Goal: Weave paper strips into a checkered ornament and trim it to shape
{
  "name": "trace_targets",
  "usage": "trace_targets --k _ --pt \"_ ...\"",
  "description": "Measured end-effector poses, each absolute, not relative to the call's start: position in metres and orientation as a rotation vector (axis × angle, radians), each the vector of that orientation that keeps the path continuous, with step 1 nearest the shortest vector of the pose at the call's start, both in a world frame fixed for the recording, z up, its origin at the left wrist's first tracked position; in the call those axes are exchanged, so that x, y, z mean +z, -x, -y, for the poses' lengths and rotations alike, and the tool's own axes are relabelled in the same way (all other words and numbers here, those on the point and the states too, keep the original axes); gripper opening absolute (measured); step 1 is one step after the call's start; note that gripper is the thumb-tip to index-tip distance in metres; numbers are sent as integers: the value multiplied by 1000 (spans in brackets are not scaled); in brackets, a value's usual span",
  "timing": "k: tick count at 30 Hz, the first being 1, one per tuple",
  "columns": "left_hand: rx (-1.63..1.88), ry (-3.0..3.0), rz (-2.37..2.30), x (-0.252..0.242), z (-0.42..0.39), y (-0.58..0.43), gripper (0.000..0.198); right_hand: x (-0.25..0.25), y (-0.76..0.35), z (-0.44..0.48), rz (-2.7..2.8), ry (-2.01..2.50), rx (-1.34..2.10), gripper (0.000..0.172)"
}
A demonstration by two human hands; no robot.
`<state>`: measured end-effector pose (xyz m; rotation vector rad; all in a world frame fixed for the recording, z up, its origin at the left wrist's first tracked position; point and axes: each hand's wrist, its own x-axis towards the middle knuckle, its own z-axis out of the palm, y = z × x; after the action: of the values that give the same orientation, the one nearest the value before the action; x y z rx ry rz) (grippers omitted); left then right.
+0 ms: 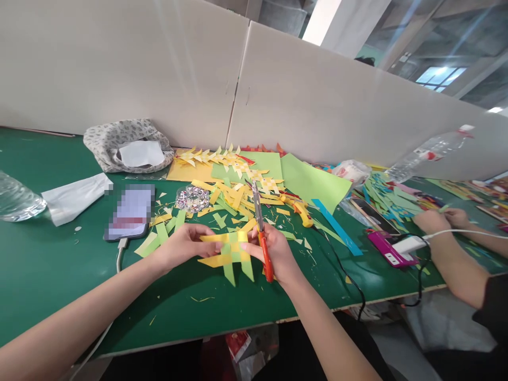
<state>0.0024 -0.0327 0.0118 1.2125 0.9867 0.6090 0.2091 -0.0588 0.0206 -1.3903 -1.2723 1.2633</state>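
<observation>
In the head view, good handling seemed to call for light, even pressure at the crossings of the woven paper piece (235,247), so the weave stayed square, and for the scissors (262,241) to point clear of it. The piece sat between the hands, above the counter (238,312): the left hand (184,244) pinched one side, while the right hand (280,254) set its thumb on the other and gripped the scissors too.
</observation>
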Motion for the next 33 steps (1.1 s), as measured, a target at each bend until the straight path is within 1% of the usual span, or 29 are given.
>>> trace_targets --k 3,6,10,14,17,22,26,30,33 --pt "447 -1346 -949 8 33 -2 27 21 -209 58 1236 1384 1234 32" --pt "385 -1429 -914 10 35 -2 31 23 -209 59 1253 1354 1239 32" --pt "383 -1481 -842 16 37 -2 32 22 -209 61 1340 1373 1252 31" --pt "409 -1535 -848 11 36 -1 32 19 -208 59 1243 1379 1108 30" --pt "555 -1511 -890 6 34 0 33 21 -209 57 1098 1355 981 34" --pt "878 -1159 -1001 3 28 2 24 24 -210 59 1081 1364 935 36" --pt "1044 -769 -948 -1 20 5 20 18 -209 61 1182 1447 914 37" --pt "1133 -468 -890 -7 14 6 8 15 -205 66 1409 1600 736 34" --pt "1142 -370 -847 -9 13 5 10 18 -201 69 1650 1688 571 34"
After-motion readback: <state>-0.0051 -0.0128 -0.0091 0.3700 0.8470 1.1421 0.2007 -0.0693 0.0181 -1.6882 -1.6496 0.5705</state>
